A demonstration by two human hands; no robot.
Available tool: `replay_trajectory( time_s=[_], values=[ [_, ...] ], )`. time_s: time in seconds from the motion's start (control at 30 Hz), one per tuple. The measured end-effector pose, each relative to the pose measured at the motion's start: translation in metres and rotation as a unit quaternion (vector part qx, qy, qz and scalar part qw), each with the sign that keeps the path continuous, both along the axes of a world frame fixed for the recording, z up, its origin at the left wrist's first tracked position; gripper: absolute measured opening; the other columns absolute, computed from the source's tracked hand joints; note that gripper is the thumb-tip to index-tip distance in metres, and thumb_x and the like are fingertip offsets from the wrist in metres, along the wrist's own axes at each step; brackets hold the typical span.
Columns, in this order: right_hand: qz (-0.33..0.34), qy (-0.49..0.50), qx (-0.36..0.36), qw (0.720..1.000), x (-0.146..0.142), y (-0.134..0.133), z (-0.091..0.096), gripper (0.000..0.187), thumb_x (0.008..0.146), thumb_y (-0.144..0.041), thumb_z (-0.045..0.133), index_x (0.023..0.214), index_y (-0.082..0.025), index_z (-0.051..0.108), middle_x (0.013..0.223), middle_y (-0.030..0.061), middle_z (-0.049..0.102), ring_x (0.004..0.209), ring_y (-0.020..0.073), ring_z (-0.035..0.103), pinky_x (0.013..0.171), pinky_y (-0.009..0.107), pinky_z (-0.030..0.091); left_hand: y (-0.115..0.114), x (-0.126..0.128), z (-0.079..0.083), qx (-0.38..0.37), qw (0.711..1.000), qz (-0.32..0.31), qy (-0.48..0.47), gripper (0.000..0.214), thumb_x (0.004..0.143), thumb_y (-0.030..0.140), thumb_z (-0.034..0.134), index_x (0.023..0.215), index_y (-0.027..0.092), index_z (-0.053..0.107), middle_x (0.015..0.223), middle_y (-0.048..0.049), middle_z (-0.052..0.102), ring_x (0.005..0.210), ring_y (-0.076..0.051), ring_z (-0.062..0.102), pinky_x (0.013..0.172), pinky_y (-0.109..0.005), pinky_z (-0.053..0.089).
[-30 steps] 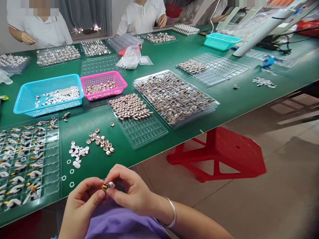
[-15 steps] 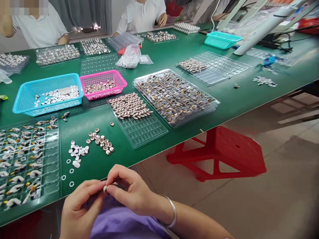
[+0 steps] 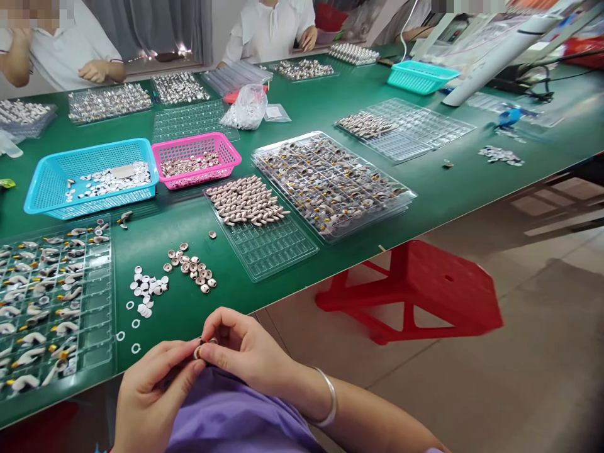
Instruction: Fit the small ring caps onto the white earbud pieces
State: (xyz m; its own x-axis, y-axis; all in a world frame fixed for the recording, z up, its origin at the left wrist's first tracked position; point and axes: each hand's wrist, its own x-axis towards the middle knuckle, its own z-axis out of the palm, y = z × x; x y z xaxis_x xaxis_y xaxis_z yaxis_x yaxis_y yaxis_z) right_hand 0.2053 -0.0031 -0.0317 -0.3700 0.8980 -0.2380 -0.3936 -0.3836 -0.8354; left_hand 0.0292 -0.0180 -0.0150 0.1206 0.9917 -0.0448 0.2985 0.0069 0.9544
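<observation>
Pinching one small part (image 3: pixel 197 353) between the fingertips of left hand (image 3: pixel 153 380) and right hand (image 3: pixel 248 355), clasping it with both and covering most of it. Holding it by the near edge of the tabletop (image 3: pixel 453 189), over a purple garment (image 3: pixel 236 412). Wearing one bangle (image 3: pixel 332 402) on the right wrist.

Facing three baskets. Finding in one blue basket (image 3: pixel 85 162) a single pale block (image 3: pixel 123 171) among white discs (image 3: pixel 111 182), overlapping too much for counting. Finding in one pink basket (image 3: pixel 205 178), just beside the blue basket's right edge, brown cups (image 3: pixel 189 165), likewise heaped past counting. Seeing one teal basket (image 3: pixel 422 78) nearer the far edge, being unable to tell its contents.

Seeing one left tray (image 3: pixel 97 321) at the near edge, bearing rows of curved parts (image 3: pixel 32 340) with yellow tips. Counting, off its right edge, four rings (image 3: pixel 136 352), roughly two dozen loose discs (image 3: pixel 146 290), roughly twenty loose cups (image 3: pixel 192 265) and one lone cup (image 3: pixel 212 235) apart from them. Seeing pale parts (image 3: pixel 248 202) packed across the far half of one middle tray (image 3: pixel 276 251). Seeing, beyond its right edge, one tray stack (image 3: pixel 368 220) full of yellow-tipped parts (image 3: pixel 330 182).
</observation>
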Motion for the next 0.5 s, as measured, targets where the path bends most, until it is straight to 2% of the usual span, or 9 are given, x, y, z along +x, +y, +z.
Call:
replay_trajectory(
  time_s=[0.2, 0.3, 0.4, 0.5],
  values=[
    [0.099, 0.028, -0.019, 0.994, 0.012, 0.004, -0.005, 0.050, 0.078, -0.061, 0.072, 0.089, -0.014, 0.063, 0.075, -0.0005, 0.064, 0.061, 0.0076, 0.055, 0.062, 0.023, 0.043, -0.001, -0.005, 0.000, 0.049, 0.999, -0.022, 0.006, 0.019, 0.078, 0.023, 0.076, 0.095, 0.031, 0.081, 0.084, -0.0015, 0.078, 0.073, -0.017, 0.073, 0.063, -0.019, 0.059],
    [0.079, 0.056, -0.035, 0.995, 0.015, 0.005, -0.010, 0.045, 0.078, -0.056, 0.076, 0.089, -0.013, 0.068, 0.080, 0.0019, 0.069, 0.061, 0.0074, 0.057, 0.065, 0.024, 0.045, 0.001, -0.007, 0.000, 0.076, 0.996, -0.044, 0.014, 0.022, 0.080, 0.021, 0.074, 0.098, 0.032, 0.079, 0.086, 0.0001, 0.078, 0.074, -0.015, 0.073, 0.064, -0.016, 0.059],
    [0.064, 0.088, -0.060, 0.992, 0.015, 0.004, -0.011, 0.037, 0.070, -0.041, 0.087, 0.087, -0.014, 0.069, 0.082, 0.0014, 0.069, 0.066, 0.0081, 0.060, 0.068, 0.023, 0.046, 0.003, -0.006, 0.002, 0.082, 0.995, -0.046, 0.018, 0.024, 0.080, 0.020, 0.074, 0.100, 0.033, 0.078, 0.086, 0.0014, 0.078, 0.073, -0.014, 0.074, 0.063, -0.014, 0.059],
    [0.056, 0.103, -0.068, 0.991, 0.014, 0.001, -0.011, 0.036, 0.066, -0.033, 0.090, 0.087, -0.015, 0.068, 0.083, 0.0007, 0.069, 0.073, 0.0090, 0.062, 0.074, 0.023, 0.048, 0.003, -0.004, 0.005, 0.089, 0.995, -0.042, 0.018, 0.025, 0.080, 0.019, 0.074, 0.099, 0.034, 0.078, 0.083, 0.0029, 0.077, 0.069, -0.012, 0.074, 0.062, -0.013, 0.059]
  ],
)
